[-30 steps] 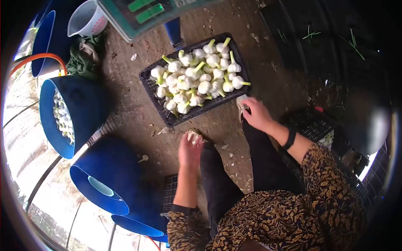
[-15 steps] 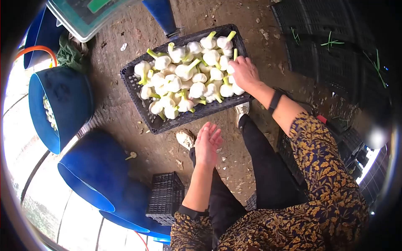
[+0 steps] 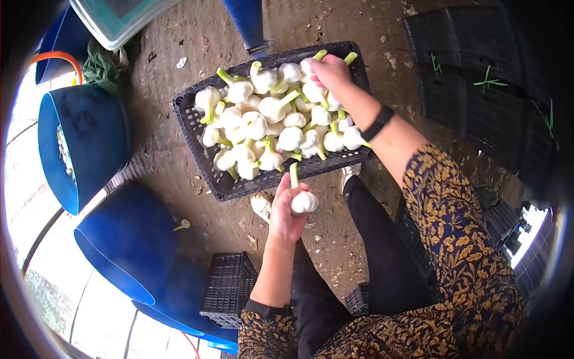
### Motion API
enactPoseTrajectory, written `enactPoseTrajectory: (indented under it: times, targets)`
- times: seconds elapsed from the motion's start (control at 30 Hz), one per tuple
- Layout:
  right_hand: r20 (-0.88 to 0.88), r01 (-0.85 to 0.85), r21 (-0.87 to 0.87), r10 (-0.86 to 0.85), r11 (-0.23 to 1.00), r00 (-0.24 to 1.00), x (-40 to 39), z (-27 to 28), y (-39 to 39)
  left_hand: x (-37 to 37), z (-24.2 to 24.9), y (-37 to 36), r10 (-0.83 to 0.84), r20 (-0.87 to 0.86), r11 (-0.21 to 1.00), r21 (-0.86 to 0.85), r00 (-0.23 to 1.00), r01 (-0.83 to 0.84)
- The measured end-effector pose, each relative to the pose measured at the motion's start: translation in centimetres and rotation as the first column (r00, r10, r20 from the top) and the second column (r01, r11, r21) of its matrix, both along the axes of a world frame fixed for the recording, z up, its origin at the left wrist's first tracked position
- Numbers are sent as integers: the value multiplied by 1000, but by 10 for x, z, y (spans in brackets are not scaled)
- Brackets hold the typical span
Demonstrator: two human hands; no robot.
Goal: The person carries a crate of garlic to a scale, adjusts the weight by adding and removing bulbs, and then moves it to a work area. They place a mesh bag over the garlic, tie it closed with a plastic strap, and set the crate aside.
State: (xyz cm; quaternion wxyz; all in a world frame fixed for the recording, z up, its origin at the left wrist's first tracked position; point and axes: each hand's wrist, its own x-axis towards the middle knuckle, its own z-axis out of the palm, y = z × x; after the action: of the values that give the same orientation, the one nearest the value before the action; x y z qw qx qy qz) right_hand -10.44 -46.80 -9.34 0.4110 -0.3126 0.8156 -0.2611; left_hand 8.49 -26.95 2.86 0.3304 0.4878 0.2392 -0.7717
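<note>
A black plastic crate (image 3: 230, 190) full of white garlic bulbs with short green stems stands in front of me. My left hand (image 3: 288, 212), below the crate's near edge, holds one garlic bulb (image 3: 305, 203) with its cut stem pointing up toward the crate. At the crate's upper right, my right hand (image 3: 330, 75) has its fingers closed around another garlic bulb (image 3: 307, 66), whose stem shows above the fingers. Part of that bulb is hidden by the hand. Many bulbs, such as a garlic bulb (image 3: 290, 138) near the middle, lie heaped in the crate.
Blue tubs (image 3: 84, 143) stand at the left, one with garlic inside. A smaller black crate (image 3: 229, 284) sits at lower left. Black crates (image 3: 460, 66) with green scraps line the right. A loose bulb (image 3: 183, 224) lies on the dirt floor.
My left hand was bare with fingers raised and now holds a garlic bulb. My right hand has moved from the crate's right edge up and left onto another bulb.
</note>
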Motion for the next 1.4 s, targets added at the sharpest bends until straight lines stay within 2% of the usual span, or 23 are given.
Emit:
enactPoseTrajectory:
  times: [0.03,0.1,0.17,0.27,0.33,0.4,0.43,0.5,0.57,0.6,0.63,0.7,0.73,0.8,0.93,1.0,1.03,1.07,1.1,1.17,1.3,1.37,1.4]
  targets:
    - [165,117,93,-131,989,978,3,2,-9,2,-3,5,-5,-11,999,-32,1000,5]
    - [78,87,40,-90,995,993,1,-1,-7,7,-5,11,42,-73,999,7,996,-42]
    - [-440,-191,-3,170,982,882,2,30,2,9,-5,12,12,-39,999,46,999,-11]
    - [-186,-405,-129,379,905,906,-1,76,41,3,17,-13,-28,21,999,-28,999,29]
    - [190,-492,-76,497,867,847,14,121,73,5,20,-22,31,-72,996,-81,997,-36]
    - [373,-713,-181,718,678,588,23,140,95,9,16,-22,126,-312,973,-148,942,-179]
    - [450,-737,-177,720,652,528,31,149,101,13,19,-23,115,-446,975,-120,888,-187]
    - [629,-832,-48,664,553,405,32,152,79,14,16,-12,17,-463,991,-111,886,-76]
    - [606,-763,148,552,629,572,36,129,51,17,7,-1,-19,-461,986,-153,887,-59]
    - [235,-768,60,739,638,632,34,102,40,17,3,2,-59,-458,979,-200,887,-39]
    - [-183,-790,-22,775,612,605,31,71,32,17,3,3,-56,-458,980,-196,887,-40]
    - [-471,-824,5,728,566,497,28,30,12,15,4,4,19,-486,977,-175,874,-119]
    - [-464,-826,2,732,564,499,32,26,6,15,5,6,24,-480,978,-171,877,-120]
    - [-451,-872,291,860,394,238,37,18,-2,16,6,11,57,-479,975,-161,876,-151]
    - [-501,-920,101,819,378,281,16,16,-5,21,14,18,98,-489,970,-149,867,-193]
    - [-381,-763,-21,701,646,603,9,43,3,24,20,17,184,-500,967,-63,846,-247]
    - [-428,-740,-113,640,663,638,5,51,9,27,26,15,182,-503,966,-70,845,-250]
    - [-77,-571,-72,566,818,821,0,62,15,31,30,11,219,-482,961,-44,849,-273]
    - [272,-396,46,370,917,888,3,83,26,35,36,7,254,-457,955,-17,852,-295]
    - [601,-100,134,0,986,799,7,117,52,40,39,8,251,-468,949,-55,848,-311]
    - [575,-288,-28,251,957,779,45,155,119,49,64,-9,232,-294,957,-102,927,-272]
    - [394,-425,15,385,905,834,71,183,150,55,73,-11,245,-351,942,-136,904,-308]
    - [342,-423,-89,426,902,837,87,203,160,56,82,-13,274,-381,927,-139,883,-348]
